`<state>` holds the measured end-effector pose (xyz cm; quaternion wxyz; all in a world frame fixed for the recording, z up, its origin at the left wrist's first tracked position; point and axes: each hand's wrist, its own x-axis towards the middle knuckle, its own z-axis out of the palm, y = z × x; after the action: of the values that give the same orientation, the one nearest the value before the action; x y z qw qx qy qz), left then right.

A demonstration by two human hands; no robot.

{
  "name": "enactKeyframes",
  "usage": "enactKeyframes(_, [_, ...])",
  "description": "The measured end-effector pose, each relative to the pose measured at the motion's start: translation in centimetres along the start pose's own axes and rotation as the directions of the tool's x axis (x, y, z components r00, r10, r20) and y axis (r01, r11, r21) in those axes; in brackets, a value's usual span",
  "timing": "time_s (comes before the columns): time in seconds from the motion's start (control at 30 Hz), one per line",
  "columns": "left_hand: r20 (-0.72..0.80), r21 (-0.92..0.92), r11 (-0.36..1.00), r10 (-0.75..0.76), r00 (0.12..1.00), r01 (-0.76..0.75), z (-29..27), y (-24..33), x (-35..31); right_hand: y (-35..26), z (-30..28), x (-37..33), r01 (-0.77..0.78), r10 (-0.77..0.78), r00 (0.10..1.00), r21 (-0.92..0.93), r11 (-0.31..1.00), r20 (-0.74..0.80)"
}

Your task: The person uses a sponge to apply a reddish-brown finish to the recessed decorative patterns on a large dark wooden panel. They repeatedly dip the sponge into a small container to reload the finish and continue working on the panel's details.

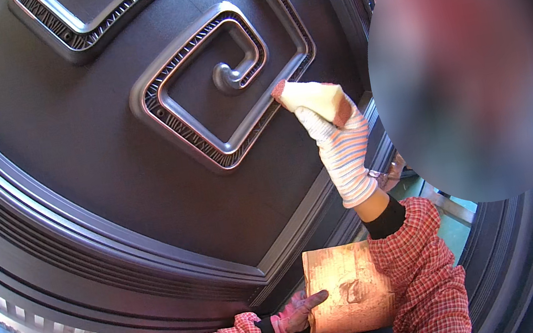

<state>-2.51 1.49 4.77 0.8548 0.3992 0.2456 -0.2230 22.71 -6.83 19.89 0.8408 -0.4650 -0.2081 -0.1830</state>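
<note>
Right of the frame's centre, the pad, judged light, soft and best gripped across its back, is held in the curled right hand by the moulding, while the board, lower centre, is apparently pinched by the left hand.

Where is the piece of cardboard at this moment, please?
In the head view, the cardboard is low, just right of centre, held in the left hand beside the right arm's checked sleeve.

Yeah, I can't read any words, numbers, labels or signs anywhere here, and the little letter-like strokes along the dark raised moulding just look like pattern.
</note>
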Motion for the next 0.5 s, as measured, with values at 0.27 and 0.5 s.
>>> enactKeyframes(0.27, [0.04,-0.003,0.999,0.038,0.999,-0.038,0.7,0.4,-0.1,-0.9,1.7,-5.4,-0.157,0.074,0.976,0.432,0.888,0.203])
enactKeyframes(0.5, [0.008,0.032,0.997,0.075,0.997,-0.075,-0.2,-0.3,0.3,-1.8,-0.1,-1.5,0.045,-0.049,0.999,0.148,0.988,0.02])
